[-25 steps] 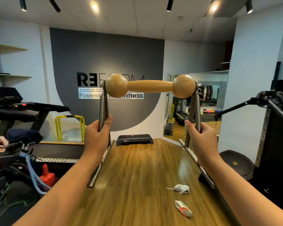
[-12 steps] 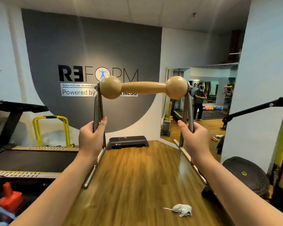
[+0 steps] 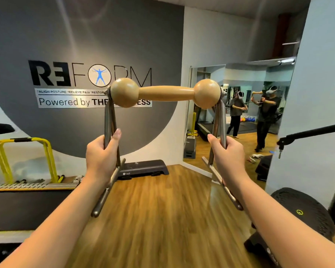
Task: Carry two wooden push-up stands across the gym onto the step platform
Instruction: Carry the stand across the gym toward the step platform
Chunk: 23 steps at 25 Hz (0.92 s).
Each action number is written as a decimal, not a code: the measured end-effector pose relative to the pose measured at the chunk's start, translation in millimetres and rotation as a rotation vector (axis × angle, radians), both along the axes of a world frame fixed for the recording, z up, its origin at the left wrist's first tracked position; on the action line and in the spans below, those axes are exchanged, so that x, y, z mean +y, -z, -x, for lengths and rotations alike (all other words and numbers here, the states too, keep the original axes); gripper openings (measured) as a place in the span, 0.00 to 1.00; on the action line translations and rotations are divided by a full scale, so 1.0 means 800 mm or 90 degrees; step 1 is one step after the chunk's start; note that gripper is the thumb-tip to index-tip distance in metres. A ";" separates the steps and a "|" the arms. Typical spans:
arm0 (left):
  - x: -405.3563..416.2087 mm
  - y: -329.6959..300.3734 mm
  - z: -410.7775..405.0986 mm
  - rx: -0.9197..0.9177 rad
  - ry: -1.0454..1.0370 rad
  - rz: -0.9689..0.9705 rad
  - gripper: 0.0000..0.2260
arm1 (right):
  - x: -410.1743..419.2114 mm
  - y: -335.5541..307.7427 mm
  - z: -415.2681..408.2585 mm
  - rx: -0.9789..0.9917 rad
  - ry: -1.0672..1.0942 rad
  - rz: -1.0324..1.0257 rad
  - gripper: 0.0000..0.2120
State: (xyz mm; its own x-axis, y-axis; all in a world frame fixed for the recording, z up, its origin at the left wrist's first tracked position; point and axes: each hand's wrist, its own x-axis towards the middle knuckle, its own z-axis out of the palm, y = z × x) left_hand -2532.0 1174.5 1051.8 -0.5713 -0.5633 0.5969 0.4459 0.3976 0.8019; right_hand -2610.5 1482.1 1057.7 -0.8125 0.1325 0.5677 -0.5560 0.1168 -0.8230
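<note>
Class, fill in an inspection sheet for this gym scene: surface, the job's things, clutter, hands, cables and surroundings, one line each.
Surface: wooden floor, bare along the path ahead.
Job's things: push-up stand held up at chest height, wooden bar level across the top; only one stand can be told. Step platform lies on the floor by the grey wall, nothing on it.
Clutter: balance dome on the floor at right.
Hands: left hand closed on the left metal legs; right hand closed on the right legs.
Cables: nothing seen.
Surroundings: yellow hurdles at left, wall mirror showing two people, black boom arm jutting in from the right.
</note>
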 end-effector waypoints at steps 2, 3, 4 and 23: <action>-0.016 0.008 0.075 0.000 0.001 0.008 0.29 | -0.016 0.010 0.082 0.000 -0.018 0.009 0.21; -0.025 0.011 0.119 0.008 -0.003 0.010 0.30 | -0.024 0.013 0.130 0.001 -0.025 0.017 0.21; -0.032 0.014 0.164 0.008 -0.013 0.012 0.31 | -0.033 0.015 0.178 0.002 -0.033 0.022 0.21; -0.294 0.024 0.867 -0.013 -0.043 -0.052 0.28 | -0.308 0.027 0.915 -0.029 -0.067 0.017 0.16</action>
